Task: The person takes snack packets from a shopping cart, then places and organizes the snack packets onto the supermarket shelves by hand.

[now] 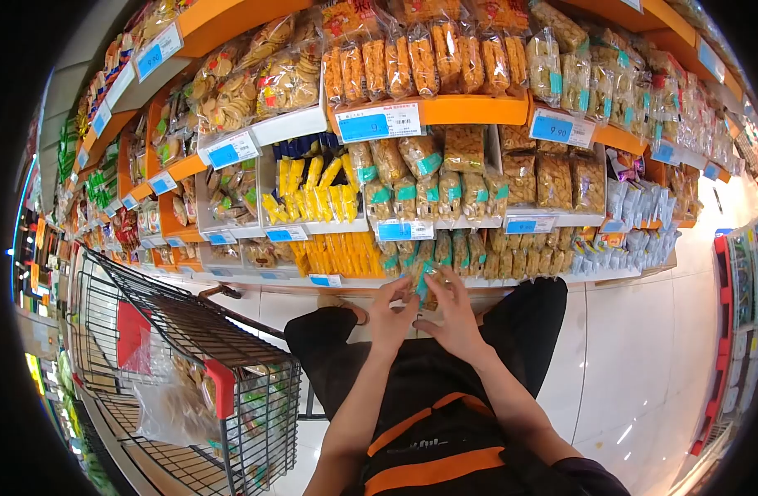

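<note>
Low at the left of the frame, a wire shopping cart (222,390) with red corner pieces stands on the pale floor, a crumpled clear bag (172,412) among the goods in it. Rightward and higher, at the left of centre, yellow packs (317,200) fill a compartment of the shelving, with more yellow packs on the level beneath. Just below the middle of the frame comes the left hand (389,321), fingers bent in a narrow grip at the left side of a small clear packet (423,286) with a teal label. That packet sits at frame centre, in front of the bottom shelf's edge, held between both hands. Beside it, the right hand (455,321) curves its fingers over the other side, thumb lower down; how firmly either hand presses, I cannot tell. Above the hands are rows of teal-labelled packets (428,197). Farther right, light-blue packets (641,202) stand in the shelving, and a red-edged rack (716,347) runs down the far right.
</note>
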A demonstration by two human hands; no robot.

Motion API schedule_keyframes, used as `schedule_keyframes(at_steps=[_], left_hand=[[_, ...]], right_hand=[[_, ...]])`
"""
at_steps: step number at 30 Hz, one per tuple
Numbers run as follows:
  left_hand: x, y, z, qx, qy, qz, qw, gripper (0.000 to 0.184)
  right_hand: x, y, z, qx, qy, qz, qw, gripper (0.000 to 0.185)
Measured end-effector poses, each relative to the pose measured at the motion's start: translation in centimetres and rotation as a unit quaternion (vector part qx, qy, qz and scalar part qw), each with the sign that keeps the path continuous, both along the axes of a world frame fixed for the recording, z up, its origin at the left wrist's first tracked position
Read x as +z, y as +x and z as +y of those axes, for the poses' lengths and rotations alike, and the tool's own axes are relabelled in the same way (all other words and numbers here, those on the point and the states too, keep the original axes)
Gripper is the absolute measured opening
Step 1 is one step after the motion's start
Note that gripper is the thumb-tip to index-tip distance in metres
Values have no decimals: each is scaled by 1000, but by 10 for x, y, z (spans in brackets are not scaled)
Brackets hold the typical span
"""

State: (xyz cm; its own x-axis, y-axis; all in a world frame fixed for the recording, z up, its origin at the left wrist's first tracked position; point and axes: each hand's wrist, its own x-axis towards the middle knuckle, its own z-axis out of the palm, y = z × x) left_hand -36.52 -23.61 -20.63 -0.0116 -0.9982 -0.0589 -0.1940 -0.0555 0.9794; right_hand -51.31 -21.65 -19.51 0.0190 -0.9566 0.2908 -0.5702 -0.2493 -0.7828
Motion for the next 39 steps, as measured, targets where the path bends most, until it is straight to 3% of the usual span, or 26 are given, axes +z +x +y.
schedule_keyframes(at_steps=[2,5,8,9,12,15,19,24,27,30,34,36,38,39], left_hand=[[7,-11,-10,-26,-32,-20,999,41],[-5,-19,-36,-98,-90,7,991,41],[-8,-12,-65,-58,-330,-214,918,37],[-14,-7,-72,-45,-297,-251,920,37],[-11,1,-91,-13,-363,-385,848,39],[-28,7,-105,-57,-327,-414,848,42],[-47,4,-114,-76,-270,-398,874,43],[-54,-6,-108,-57,-300,-374,876,41],[-54,-8,-108,-57,-302,-376,874,40],[-53,-5,-111,-82,-268,-368,887,40],[-23,3,-83,-61,-269,-439,855,43],[-5,20,-54,-36,-305,-335,891,52],[37,52,-4,-31,-240,-367,898,59],[59,69,20,-11,-262,-346,901,60]], right_hand=[[-8,-1,0,-1,-12,35,999,83],[-25,-11,-28,-44,-11,-36,998,75],[-30,-10,-56,-74,-26,-25,997,71],[-32,-6,-65,-84,-10,-26,996,71],[-51,2,-90,-104,-15,30,994,62],[-65,9,-108,-116,49,180,975,64],[-74,0,-117,-67,110,186,974,63],[-99,-17,-131,46,155,172,972,57],[-85,-19,-138,132,207,288,926,59],[-83,-6,-136,43,182,293,937,30],[-67,-2,-127,0,177,287,942,64],[-80,3,-119,-66,107,249,960,67],[-73,1,-106,-85,48,243,965,68],[-64,-1,-98,-98,20,231,968,67]])
